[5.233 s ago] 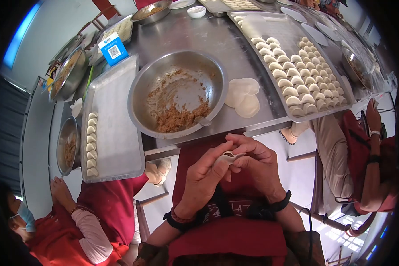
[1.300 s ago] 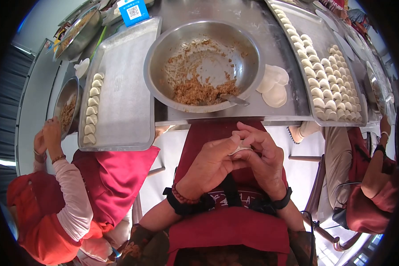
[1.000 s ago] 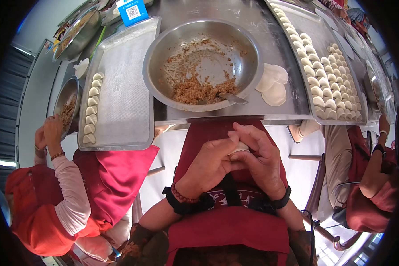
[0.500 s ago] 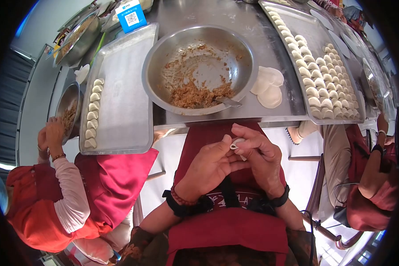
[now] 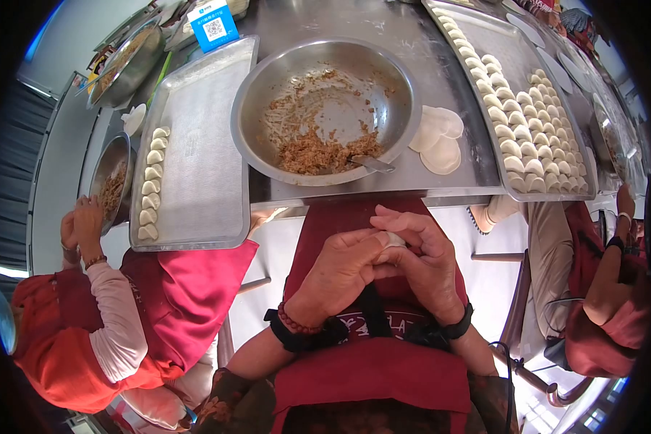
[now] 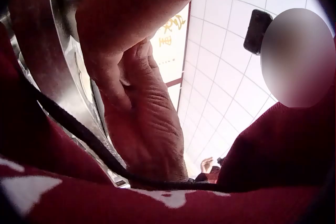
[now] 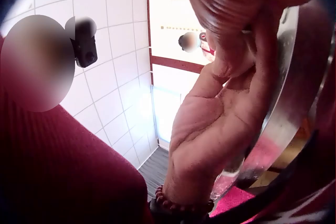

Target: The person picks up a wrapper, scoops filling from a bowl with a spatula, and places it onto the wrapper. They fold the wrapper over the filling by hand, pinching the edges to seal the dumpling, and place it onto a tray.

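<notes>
Between both hands, in front of the table edge, a small white dumpling (image 5: 393, 239) shows only in part. My left hand (image 5: 334, 273) pinches it from the left, thumb on top. From the right, my right hand (image 5: 428, 264) pinches it with thumb and curled fingers. Fingers hide most of the dough. Beyond the hands stands a steel bowl (image 5: 401, 137) with brown filling (image 5: 315, 155) and a spoon (image 5: 375, 164) in it. Flat round wrappers (image 5: 440, 155) lie overlapping on the table, right of the bowl.
A tray (image 5: 202, 235) at the left bears one column of dumplings (image 5: 150, 186); another tray (image 5: 510, 189) at the right holds many rows. A blue sign (image 5: 213, 27) stands behind the left tray. People sit on both sides; the left one's hands (image 5: 85, 224) are beside a smaller bowl (image 5: 128, 155).
Since half a second ago, my left thumb has moved right over the dumpling, and the hands have closed around it, covering more dough. Earlier, the view shifted, bringing the bowl and trays higher in frame.
</notes>
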Demonstrator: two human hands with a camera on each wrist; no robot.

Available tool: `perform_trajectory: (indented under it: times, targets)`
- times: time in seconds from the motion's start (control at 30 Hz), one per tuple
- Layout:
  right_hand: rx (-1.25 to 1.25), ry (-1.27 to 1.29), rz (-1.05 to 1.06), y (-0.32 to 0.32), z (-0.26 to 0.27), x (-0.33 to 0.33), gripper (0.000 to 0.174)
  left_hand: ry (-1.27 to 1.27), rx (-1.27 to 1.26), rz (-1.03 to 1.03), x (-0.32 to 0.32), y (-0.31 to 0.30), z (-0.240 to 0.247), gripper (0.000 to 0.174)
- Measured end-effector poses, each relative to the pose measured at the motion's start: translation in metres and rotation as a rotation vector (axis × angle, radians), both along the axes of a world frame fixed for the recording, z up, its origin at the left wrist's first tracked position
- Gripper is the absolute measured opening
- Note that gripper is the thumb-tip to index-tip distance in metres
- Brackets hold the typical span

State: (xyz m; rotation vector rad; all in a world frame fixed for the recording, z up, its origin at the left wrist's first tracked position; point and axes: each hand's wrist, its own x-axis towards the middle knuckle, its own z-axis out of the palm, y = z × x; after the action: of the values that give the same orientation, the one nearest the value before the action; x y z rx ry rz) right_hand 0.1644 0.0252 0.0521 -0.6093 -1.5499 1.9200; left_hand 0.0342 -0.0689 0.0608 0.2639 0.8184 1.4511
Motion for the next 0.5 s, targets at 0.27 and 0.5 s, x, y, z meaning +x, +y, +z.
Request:
perform_trajectory:
  times: [0.27,0.5]
  targets:
    - [0.132,-0.020,-0.004,0.004,-0.005,0.001,0.017,-0.233,0.003,-0.037,-0.004,0.005,-0.006,0.067]
    - [0.204,-0.170,-0.021,0.005,0.004,0.001,0.026,-0.278,0.021,-0.029,-0.005,0.007,-0.002,0.061]
